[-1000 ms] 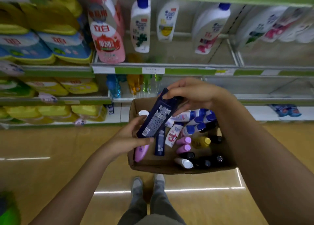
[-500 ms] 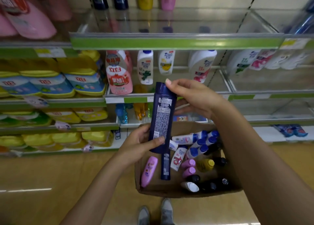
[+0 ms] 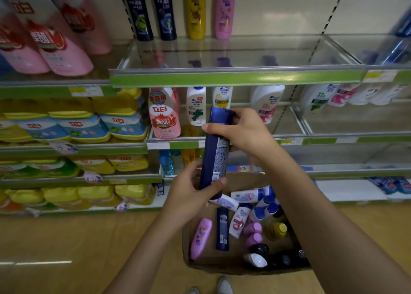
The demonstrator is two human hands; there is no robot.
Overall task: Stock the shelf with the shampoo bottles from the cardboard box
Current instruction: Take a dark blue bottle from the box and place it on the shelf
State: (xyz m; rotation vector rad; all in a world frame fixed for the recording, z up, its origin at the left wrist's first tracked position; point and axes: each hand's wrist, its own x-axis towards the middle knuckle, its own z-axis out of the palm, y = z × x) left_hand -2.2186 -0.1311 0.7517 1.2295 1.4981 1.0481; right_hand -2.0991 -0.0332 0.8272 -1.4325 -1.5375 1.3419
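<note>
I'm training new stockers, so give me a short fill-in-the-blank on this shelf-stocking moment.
1. The dark blue bottle is held by ____ hands.
2. The left hand grips the bottle's ____ end; the right hand grips near its cap.
3. The pink bottle lies inside the cardboard ____.
4. On the top shelf, the yellow bottle stands right beside a ____ one.

Missing words: two; lower; box; pink

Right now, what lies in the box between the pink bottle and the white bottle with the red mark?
Head view: one dark blue bottle, lying flat.
</note>
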